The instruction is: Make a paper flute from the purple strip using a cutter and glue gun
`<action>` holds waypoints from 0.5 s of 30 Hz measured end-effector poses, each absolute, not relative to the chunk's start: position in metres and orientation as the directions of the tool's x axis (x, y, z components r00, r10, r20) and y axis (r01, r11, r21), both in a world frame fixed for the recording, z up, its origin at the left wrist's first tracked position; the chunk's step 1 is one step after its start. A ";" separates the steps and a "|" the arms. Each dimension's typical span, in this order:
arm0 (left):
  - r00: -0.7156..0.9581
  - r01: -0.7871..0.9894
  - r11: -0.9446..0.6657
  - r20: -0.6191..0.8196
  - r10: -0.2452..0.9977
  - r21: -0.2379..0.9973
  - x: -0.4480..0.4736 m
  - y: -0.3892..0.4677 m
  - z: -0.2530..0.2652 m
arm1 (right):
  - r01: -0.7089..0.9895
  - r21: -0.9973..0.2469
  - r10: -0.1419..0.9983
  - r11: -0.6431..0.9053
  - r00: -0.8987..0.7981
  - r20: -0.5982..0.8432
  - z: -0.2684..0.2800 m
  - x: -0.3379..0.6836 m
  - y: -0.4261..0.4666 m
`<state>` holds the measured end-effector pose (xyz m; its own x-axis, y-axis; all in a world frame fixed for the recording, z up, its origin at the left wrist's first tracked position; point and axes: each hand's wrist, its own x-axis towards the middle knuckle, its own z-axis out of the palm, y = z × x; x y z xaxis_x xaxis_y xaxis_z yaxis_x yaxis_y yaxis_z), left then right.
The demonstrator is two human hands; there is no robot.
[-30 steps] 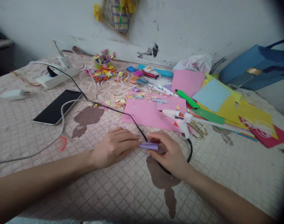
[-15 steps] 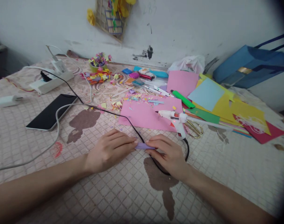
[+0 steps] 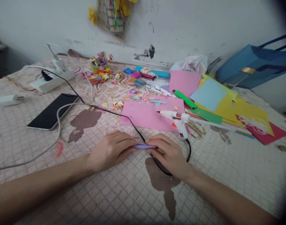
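Bridging the small gap between the two hands, a narrow purple strip sits low over the patterned tablecloth, its length running roughly sideways. Its left end is pinched between the thumb and fingertips of the left hand, which close on it and cover that end. The right hand grips the other end, thumb below and fingers above, nearly together with just the strip between them; the middle stretch lies bare. Whether the strip touches the cloth, I cannot tell. A black cord passes just behind it and under the right hand, up to the white glue gun. Beyond lie a pink sheet and gold-handled scissors; a dark-screened phone rests farther left.
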<state>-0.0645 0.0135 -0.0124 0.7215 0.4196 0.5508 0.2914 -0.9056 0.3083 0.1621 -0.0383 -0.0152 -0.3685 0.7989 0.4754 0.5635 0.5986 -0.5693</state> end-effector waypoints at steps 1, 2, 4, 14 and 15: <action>0.717 0.295 -0.891 0.536 0.445 0.344 -0.065 0.014 -0.012 | 0.565 -0.574 0.803 0.593 -0.362 0.474 -0.015 0.163 -0.038; 0.711 0.299 -0.874 0.522 0.472 0.383 -0.065 0.014 -0.011 | 0.565 -0.582 0.808 0.585 -0.352 0.472 -0.015 0.163 -0.037; 0.698 0.317 -0.823 0.471 0.539 0.471 -0.067 0.014 -0.008 | 0.564 -0.602 0.822 0.565 -0.323 0.468 -0.015 0.164 -0.036; 0.631 0.367 -0.427 0.116 0.767 0.826 -0.067 0.017 0.004 | 0.540 -0.704 0.887 0.461 -0.263 0.380 -0.016 0.168 -0.033; 0.625 0.369 -0.410 0.104 0.773 0.834 -0.067 0.017 0.004 | 0.538 -0.713 0.893 0.449 -0.261 0.366 -0.016 0.167 -0.033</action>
